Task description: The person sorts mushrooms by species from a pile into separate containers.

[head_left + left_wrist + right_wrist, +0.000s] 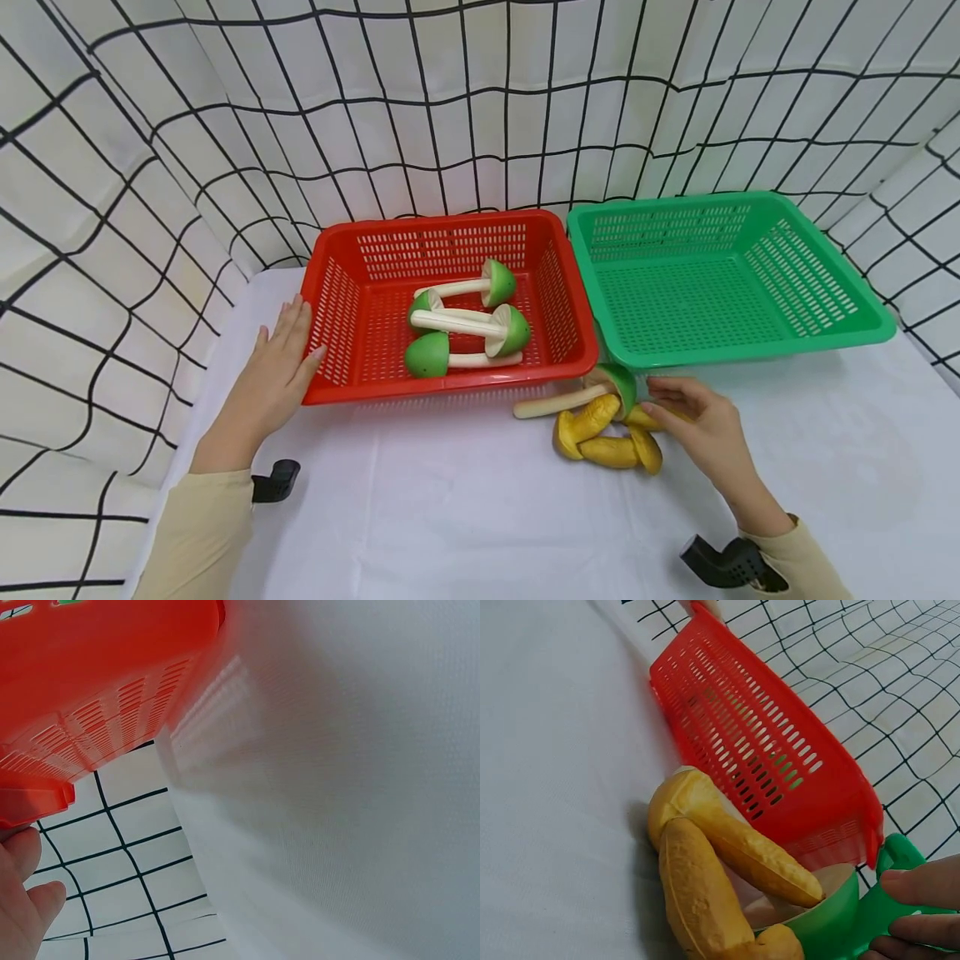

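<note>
A red basket (330,333) holds three green-capped toy mushrooms (468,321). My left hand (281,358) lies flat against its left wall, fingers straight; in the left wrist view the fingers (19,900) sit just under the basket's rim (37,802). On the white cloth in front of the baskets lie a green-capped mushroom (611,385) and several yellow mushrooms (600,437). My right hand (693,417) reaches in from the right. Its fingertips (919,889) touch the green cap (832,922) beside the yellow mushrooms (727,847). No grip shows.
An empty green basket (862,325) stands to the right of the red one, touching it. Black-gridded white cloth walls enclose the back and both sides. White tablecloth (450,517) stretches to the front edge.
</note>
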Demonstrator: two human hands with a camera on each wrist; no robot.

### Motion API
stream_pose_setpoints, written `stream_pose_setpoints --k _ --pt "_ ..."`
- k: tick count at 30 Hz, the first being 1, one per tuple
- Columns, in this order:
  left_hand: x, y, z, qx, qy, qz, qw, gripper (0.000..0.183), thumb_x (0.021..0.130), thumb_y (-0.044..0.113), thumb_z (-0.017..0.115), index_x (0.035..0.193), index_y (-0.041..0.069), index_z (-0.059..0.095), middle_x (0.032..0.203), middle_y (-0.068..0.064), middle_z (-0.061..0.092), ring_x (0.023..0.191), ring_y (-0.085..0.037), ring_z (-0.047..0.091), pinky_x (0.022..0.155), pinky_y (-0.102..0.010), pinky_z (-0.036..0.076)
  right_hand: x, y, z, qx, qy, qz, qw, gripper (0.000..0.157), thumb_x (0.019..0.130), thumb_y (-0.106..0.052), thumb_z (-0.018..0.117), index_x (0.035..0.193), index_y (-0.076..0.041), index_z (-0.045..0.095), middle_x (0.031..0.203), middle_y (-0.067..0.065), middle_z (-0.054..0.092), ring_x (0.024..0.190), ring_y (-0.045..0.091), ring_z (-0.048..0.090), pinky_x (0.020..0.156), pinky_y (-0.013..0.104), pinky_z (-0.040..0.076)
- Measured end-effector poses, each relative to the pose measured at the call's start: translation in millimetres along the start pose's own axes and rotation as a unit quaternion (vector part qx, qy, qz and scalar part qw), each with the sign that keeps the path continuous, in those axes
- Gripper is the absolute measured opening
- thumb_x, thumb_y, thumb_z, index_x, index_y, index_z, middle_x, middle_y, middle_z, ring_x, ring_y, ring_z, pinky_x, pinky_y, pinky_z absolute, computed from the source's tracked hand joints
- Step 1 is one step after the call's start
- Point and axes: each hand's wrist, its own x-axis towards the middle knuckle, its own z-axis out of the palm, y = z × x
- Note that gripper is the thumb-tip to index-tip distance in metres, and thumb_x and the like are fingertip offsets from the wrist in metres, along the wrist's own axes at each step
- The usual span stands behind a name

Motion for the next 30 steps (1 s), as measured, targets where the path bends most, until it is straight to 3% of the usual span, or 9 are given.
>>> stream_pose_setpoints --k 5,8,12,20,26,30 --pt "-1.0 -1.2 -2.3 0.002 0.003 0.002 1.0000 0.064 0.102 0.030 0.034 0.148 -0.005 0.009 0.155 -0.022 0.006 0.142 -0.038 0.006 0.112 -0.055 0.001 4.0 -1.2 6.6 -0.051 -0.014 0.014 0.998 0.037 0.083 -0.011 0.073 0.115 0.004 0.063 0.112 0.020 0.065 0.098 0.032 0.064 0.074 0.015 0.049" --pt "0.0 -0.7 -2.7 0.002 0.000 0.001 1.0000 0.064 0.102 0.030 0.034 0.148 -0.005 0.009 0.156 -0.021 0.006 0.142 -0.037 0.005 0.112 -0.056 0.002 4.5 -3.0 9.4 -0.081 -0.008 0.009 0.997 0.038 0.081 -0.011 0.074 0.114 0.004 0.063 0.110 0.020 0.065 0.098 0.035 0.064 0.077 0.033 0.053" --pt "1.6 0.5 -3.6 0.004 -0.003 -0.004 1.0000 0.064 0.102 0.030 0.035 0.149 -0.005 0.009 0.156 -0.020 0.005 0.142 -0.037 0.006 0.112 -0.056 0.004 4.4 -5.7 12.3 -0.102 -0.006 0.008 0.995 0.040 0.081 -0.012 0.074 0.115 0.005 0.063 0.110 0.022 0.065 0.099 0.038 0.062 0.081 0.053 0.050" --pt "0.3 0.8 -4.9 0.008 -0.004 -0.007 0.9999 0.064 0.101 0.027 0.037 0.148 -0.005 0.010 0.155 -0.021 0.007 0.142 -0.036 0.006 0.111 -0.057 0.005 5.4 -4.0 19.2 -0.088 -0.028 0.019 0.996 0.051 0.082 -0.014 0.073 0.123 0.009 0.055 0.116 0.026 0.060 0.104 0.040 0.060 0.085 0.051 0.048" --pt "0.1 2.5 -3.7 0.008 -0.004 -0.010 0.9999 0.064 0.101 0.029 0.037 0.148 -0.006 0.011 0.156 -0.020 0.008 0.142 -0.037 0.007 0.111 -0.058 0.007 4.0 -4.7 18.8 -0.102 -0.034 0.002 0.994 0.050 0.076 -0.012 0.079 0.116 0.010 0.059 0.108 0.021 0.057 0.097 0.036 0.061 0.079 0.042 0.053" --pt "-1.3 2.4 -4.3 0.012 -0.005 -0.013 0.9998 0.064 0.101 0.031 0.035 0.148 -0.006 0.011 0.156 -0.020 0.007 0.142 -0.036 0.007 0.111 -0.058 0.008 4.3 -6.6 16.7 -0.090 -0.069 0.036 0.993 0.056 0.078 -0.020 0.079 0.120 0.009 0.055 0.115 0.025 0.055 0.101 0.039 0.060 0.080 0.042 0.053"
